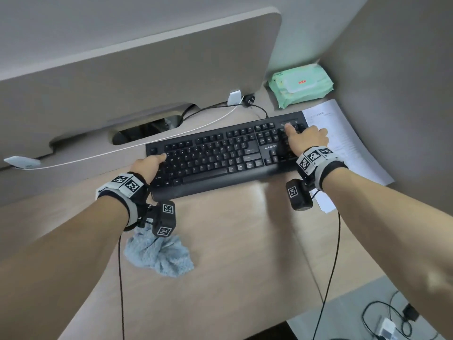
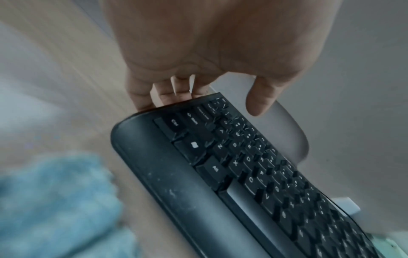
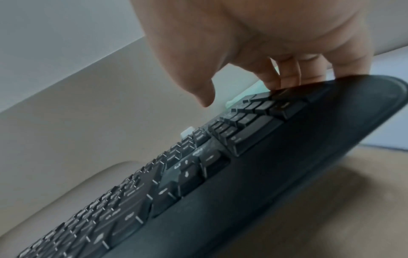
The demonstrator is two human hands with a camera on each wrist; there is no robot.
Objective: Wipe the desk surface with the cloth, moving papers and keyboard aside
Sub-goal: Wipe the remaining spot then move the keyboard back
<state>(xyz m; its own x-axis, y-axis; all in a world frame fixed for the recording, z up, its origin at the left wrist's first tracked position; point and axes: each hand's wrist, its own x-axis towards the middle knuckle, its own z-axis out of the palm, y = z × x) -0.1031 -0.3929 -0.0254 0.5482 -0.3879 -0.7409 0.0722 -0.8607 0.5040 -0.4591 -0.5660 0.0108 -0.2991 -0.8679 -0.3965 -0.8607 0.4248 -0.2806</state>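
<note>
Two hands are on the keyboard (image 1: 225,153), one at each end: my left hand (image 1: 149,165) curls its fingers (image 2: 143,97) under the left edge with the thumb over the keys, and my right hand (image 1: 308,138) does the same at the number-pad end, so both have a firm hold. The keyboard sits toward the back of the tabletop (image 1: 232,241), its right end overlapping the papers (image 1: 343,138). The cloth (image 1: 159,256) lies crumpled and untouched near my left wrist, well in front.

Risks as I judge them: the black cable (image 1: 257,109) running back toward the plug (image 1: 248,99) could pull taut or snag if I carry the keyboard far, and it may drag the white cable (image 1: 147,146) with it. Sliding rightward could crumple the papers or shove them off the edge. The wipes pack (image 1: 300,84) in the corner leaves little room to park things there.

Pale wood-grain tabletop, a grey partition panel (image 1: 147,57) behind with a cable cut-out (image 1: 147,128), grey walls, and loose cables on the floor (image 1: 392,315) lower right.
</note>
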